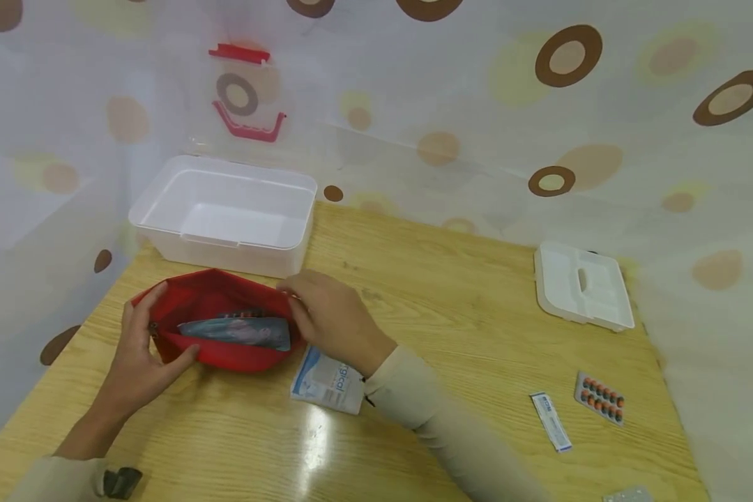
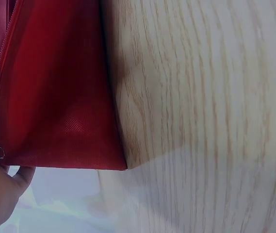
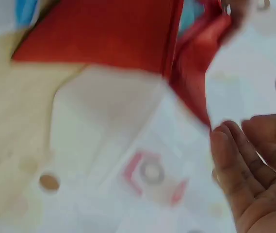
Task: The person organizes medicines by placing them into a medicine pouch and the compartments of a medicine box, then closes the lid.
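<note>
Red fabric zip pouch (image 1: 241,360), flat blue packet (image 1: 247,332) inside; left hand (image 1: 137,373) grips its left end, right hand (image 1: 334,315) pinches the right rim. Apparently the opening step; next likely needs a steady mouth. Behind, white plastic box (image 1: 245,256) on wooden counter (image 1: 452,335).

White box (image 1: 226,252): back left of the bench (image 1: 439,300), its clear lid (image 1: 260,90) raised, with a red handle (image 1: 259,133)
White tray (image 1: 592,296): far right, near the curtain (image 1: 464,84)
Capsule blister (image 1: 599,399): front right, orange and dark capsules
Slim packet (image 1: 550,422): white, just left of the blister
Curtain: white, brown rings, pale spots
</note>
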Motion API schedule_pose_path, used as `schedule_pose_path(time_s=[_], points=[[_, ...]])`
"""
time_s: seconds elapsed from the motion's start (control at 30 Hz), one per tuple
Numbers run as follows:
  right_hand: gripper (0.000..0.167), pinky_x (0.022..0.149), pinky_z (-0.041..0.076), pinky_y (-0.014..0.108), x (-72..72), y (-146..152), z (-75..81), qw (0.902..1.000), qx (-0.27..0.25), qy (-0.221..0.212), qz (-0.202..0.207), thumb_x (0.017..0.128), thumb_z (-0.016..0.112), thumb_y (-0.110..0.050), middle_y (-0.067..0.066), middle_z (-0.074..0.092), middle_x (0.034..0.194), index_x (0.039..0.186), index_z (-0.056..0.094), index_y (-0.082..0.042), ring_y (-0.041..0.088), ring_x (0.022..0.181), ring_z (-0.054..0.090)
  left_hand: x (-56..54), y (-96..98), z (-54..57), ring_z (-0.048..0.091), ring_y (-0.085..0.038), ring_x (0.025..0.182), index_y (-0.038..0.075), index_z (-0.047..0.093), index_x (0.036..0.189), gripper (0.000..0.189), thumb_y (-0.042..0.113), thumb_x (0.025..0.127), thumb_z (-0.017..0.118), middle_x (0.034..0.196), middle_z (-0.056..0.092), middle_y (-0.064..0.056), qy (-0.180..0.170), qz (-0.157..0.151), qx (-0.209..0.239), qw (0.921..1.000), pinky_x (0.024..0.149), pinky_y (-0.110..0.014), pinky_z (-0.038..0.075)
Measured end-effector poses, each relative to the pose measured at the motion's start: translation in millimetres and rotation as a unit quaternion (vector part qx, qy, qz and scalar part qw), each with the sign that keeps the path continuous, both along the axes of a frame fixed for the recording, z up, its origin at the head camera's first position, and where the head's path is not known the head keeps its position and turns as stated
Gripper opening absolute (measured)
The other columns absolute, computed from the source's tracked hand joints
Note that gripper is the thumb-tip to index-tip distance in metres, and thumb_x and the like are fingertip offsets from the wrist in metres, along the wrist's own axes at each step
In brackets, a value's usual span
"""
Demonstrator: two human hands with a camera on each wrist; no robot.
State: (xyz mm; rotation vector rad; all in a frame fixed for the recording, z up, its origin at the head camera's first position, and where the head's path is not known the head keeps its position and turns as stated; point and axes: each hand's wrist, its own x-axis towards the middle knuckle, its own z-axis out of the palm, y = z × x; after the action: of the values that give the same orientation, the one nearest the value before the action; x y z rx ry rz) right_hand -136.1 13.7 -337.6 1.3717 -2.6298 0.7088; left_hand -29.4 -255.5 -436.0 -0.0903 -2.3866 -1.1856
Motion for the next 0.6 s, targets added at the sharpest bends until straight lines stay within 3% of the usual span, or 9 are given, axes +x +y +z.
schedule_pose_path(time_s=[0.07,0.17,0.37,0.47,0.6], points=[[0.020,0.084,0.058,0.031,-4.8,16.5,-0.4,0.9991,-0.001,-0.021,-0.037,0.097,0.060,-0.011,0.003,0.074,0.111,0.115,0.069,-0.009,0.015,0.098,0.071,0.5,-1.8,-0.3,0.034,0.005,0.108,0.001,0.030,0.154,0.108,-0.017,0.059,0.079,0.128,0.029,0.019,0.004,-0.001,0.000,1.0000,0.077,-0.008,0.032],[0.018,0.079,0.058,0.033,-7.5,37.1,-11.9,0.9922,0.054,-0.064,-0.093,0.095,0.066,-0.018,0.004,0.073,0.105,0.110,0.071,-0.009,0.017,0.092,0.070,0.2,-3.5,0.0,0.034,0.004,0.105,0.001,0.031,0.154,0.107,-0.016,0.059,0.079,0.126,0.030,0.019,0.010,-0.003,-0.004,0.9999,0.076,-0.009,0.032],[0.047,0.070,0.057,0.040,2.7,45.5,-57.1,0.9541,0.238,-0.141,-0.116,0.087,0.073,-0.047,0.004,0.069,0.107,0.114,0.070,-0.009,0.020,0.093,0.067,0.5,-4.6,1.0,0.034,0.005,0.106,0.001,0.032,0.153,0.107,-0.016,0.059,0.078,0.125,0.031,0.020,0.007,0.004,-0.001,1.0000,0.076,-0.008,0.031],[0.053,0.066,0.053,0.038,8.2,42.7,-74.1,0.9425,0.265,-0.156,-0.131,0.082,0.077,-0.051,0.004,0.065,0.101,0.110,0.068,-0.008,0.020,0.088,0.062,0.4,-3.4,0.9,0.033,0.005,0.108,0.001,0.031,0.153,0.106,-0.016,0.059,0.078,0.126,0.030,0.019,0.004,0.002,-0.002,1.0000,0.077,-0.007,0.031],[0.058,0.064,0.052,0.036,10.4,43.2,-85.8,0.9374,0.276,-0.149,-0.151,0.074,0.084,-0.051,0.004,0.061,0.097,0.105,0.065,-0.007,0.020,0.086,0.059,-0.1,-0.8,1.1,0.034,0.004,0.107,0.001,0.030,0.154,0.107,-0.016,0.060,0.078,0.127,0.029,0.019,0.004,-0.002,-0.004,1.0000,0.076,-0.008,0.031]])
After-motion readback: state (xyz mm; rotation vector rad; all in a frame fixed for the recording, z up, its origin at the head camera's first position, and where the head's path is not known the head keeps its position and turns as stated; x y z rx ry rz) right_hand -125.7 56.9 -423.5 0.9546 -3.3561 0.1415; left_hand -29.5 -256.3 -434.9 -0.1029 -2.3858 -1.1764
